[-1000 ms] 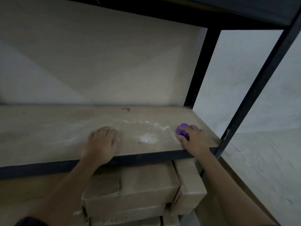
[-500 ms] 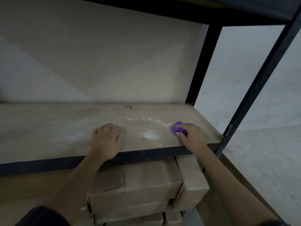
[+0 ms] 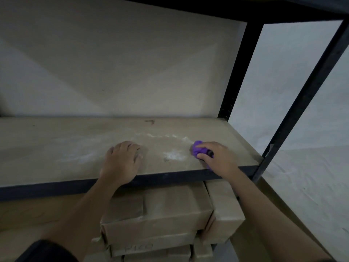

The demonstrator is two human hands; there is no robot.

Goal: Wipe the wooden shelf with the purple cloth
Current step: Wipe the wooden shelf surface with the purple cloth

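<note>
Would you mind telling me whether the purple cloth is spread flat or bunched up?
Bunched up: the purple cloth shows only as a small wad between the right hand's curled fingers on the wooden shelf.

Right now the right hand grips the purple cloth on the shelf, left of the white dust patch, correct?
No. In the head view the right hand grips the purple cloth on the shelf to the right of the white dust patch, not left.

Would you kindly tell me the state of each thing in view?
wooden shelf: white dusty smears between the hands.
purple cloth: bunched, pressed on the shelf.
right hand: grips the purple cloth.
left hand: rests on the shelf, holding nothing.
cardboard boxes: closed, stacked under the shelf.
</note>
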